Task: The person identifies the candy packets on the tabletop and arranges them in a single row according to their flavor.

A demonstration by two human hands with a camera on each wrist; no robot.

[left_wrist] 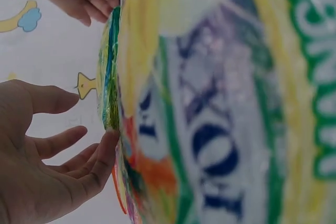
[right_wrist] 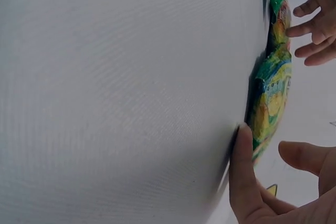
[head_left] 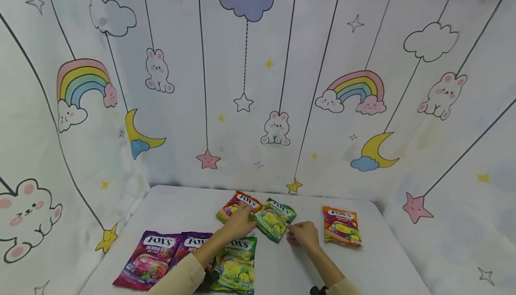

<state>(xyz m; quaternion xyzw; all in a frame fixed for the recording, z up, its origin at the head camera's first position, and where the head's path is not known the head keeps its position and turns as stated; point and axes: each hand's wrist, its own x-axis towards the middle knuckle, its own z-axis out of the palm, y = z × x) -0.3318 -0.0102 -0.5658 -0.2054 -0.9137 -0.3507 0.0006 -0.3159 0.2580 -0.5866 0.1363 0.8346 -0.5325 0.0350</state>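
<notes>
A green FOX'S candy bag [head_left: 271, 222] lies tilted near the back of the table, partly overlapping an orange-and-red FOX'S candy bag [head_left: 228, 210]. My left hand [head_left: 238, 223] reaches over the orange-and-red bag, its fingers at the side beside the green one. In the left wrist view the left hand's thumb and fingers [left_wrist: 107, 145] are spread apart, one fingertip at the bags' edge. At the green bag's lower right edge is my right hand [head_left: 303, 233]. The right wrist view shows its index finger [right_wrist: 242, 150] against the tabletop beside the green bag [right_wrist: 270, 100], thumb well apart.
Two purple FOX'S Berries bags [head_left: 150, 259] lie at the front left, one partly behind my left forearm. Next to them is a green Spring Tea bag [head_left: 238, 268]. An orange-and-red Fruits bag [head_left: 341, 227] lies at the right. Behind the white table [head_left: 278, 263] hangs a patterned backdrop [head_left: 242, 62].
</notes>
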